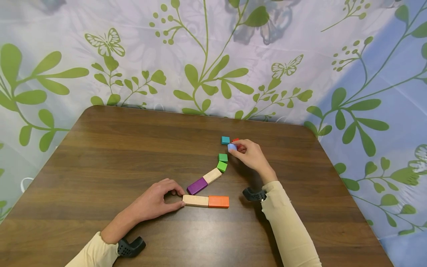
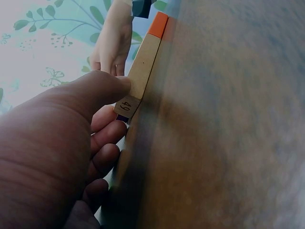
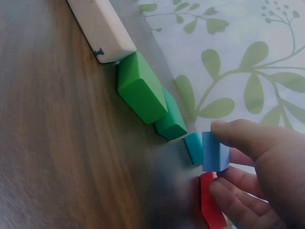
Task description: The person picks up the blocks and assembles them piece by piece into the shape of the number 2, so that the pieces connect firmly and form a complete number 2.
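Observation:
My right hand (image 1: pixel 248 154) pinches a light blue block (image 3: pixel 215 151) between thumb and fingers. In the right wrist view the block appears held above the table, near a teal block (image 1: pixel 225 140) and a red block (image 3: pixel 211 200) partly hidden by the fingers. My left hand (image 1: pixel 156 198) has thumb and index finger at the left end of a plain wooden block (image 1: pixel 195 200), pinching it; the number 49 shows on that end in the left wrist view. An orange block (image 1: pixel 218 201) adjoins its right end.
Behind this pair, a purple block (image 1: pixel 197 185), another plain wooden block (image 1: pixel 212 176), a light green block (image 1: pixel 221 166) and a darker green block (image 1: pixel 222 158) form a curving line. The brown table (image 1: pixel 133 155) meets a leaf-patterned cloth (image 1: pixel 140 44) at its far edge.

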The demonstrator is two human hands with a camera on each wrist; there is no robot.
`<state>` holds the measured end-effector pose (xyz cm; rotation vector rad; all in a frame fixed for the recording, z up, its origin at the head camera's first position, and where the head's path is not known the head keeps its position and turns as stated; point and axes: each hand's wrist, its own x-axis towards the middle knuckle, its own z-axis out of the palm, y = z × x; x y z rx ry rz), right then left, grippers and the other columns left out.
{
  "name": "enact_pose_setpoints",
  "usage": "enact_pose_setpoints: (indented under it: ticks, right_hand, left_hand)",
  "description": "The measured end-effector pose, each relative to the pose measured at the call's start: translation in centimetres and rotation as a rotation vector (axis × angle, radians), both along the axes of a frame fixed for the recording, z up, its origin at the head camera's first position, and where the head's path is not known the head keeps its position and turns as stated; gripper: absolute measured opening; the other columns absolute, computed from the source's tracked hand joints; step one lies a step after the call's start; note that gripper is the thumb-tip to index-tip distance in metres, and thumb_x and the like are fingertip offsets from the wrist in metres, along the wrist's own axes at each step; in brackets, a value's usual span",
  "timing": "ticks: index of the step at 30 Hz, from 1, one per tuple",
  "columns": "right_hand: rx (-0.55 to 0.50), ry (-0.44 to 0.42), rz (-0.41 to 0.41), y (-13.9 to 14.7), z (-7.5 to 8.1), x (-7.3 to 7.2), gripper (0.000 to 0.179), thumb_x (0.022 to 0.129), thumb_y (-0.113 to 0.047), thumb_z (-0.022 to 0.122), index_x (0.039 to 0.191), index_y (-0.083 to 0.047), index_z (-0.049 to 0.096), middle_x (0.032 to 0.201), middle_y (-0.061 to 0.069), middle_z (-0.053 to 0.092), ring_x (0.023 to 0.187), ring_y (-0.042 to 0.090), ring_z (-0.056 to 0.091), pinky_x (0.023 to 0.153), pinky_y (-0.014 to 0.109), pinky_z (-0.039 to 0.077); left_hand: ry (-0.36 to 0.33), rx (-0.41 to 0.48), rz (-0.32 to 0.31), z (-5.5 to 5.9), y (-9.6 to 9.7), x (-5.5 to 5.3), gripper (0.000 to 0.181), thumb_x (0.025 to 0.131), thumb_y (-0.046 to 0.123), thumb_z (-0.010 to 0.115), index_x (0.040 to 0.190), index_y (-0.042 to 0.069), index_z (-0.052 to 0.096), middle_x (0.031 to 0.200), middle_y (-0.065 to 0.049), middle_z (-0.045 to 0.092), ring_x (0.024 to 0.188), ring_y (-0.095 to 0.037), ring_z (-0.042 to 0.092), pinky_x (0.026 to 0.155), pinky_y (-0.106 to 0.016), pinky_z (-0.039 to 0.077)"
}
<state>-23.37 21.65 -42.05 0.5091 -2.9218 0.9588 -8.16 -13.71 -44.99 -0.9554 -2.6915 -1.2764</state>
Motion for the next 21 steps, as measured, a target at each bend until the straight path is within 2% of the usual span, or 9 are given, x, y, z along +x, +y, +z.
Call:
enact_pose_setpoints:
  ticks: [9,14,21]
  right_hand:
    - [-0.024,0.040,0.005,-1.0,-0.3,-0.1,0.041,0.095,-0.033,0.076,0.127,-0.006,0.072,0.110,0.013,0.067,0.093,0.023,0.067,0.082,0.041,0.056]
    - [-0.024,0.024,0.008,-1.6,-0.6,-0.2,0.041,0.095,-0.033,0.076,0.127,-0.007,0.072,0.105,0.011,0.066,0.091,0.022,0.065,0.081,0.039,0.055]
    - [-0.017,0.001,0.009,-2.3,-0.9,-0.3,0.042,0.096,-0.031,0.075,0.128,-0.006,0.070,0.109,0.012,0.068,0.095,0.025,0.066,0.086,0.042,0.056]
  left_hand:
    - [0.006,0.002,-0.002,0.0,0.0,0.0,0.021,0.088,0.026,0.084,0.103,0.026,0.070,0.100,0.012,0.066,0.092,-0.005,0.058,0.081,-0.026,0.052]
    - [-0.001,-0.006,-0.002,0.0,0.0,0.0,0.020,0.089,0.027,0.084,0.104,0.026,0.070,0.100,0.013,0.066,0.092,-0.005,0.057,0.082,-0.026,0.052]
    - [-0.011,-0.016,0.005,0.2,0.0,0.0,0.020,0.089,0.028,0.083,0.104,0.027,0.070,0.100,0.013,0.065,0.091,-0.005,0.057,0.082,-0.026,0.053]
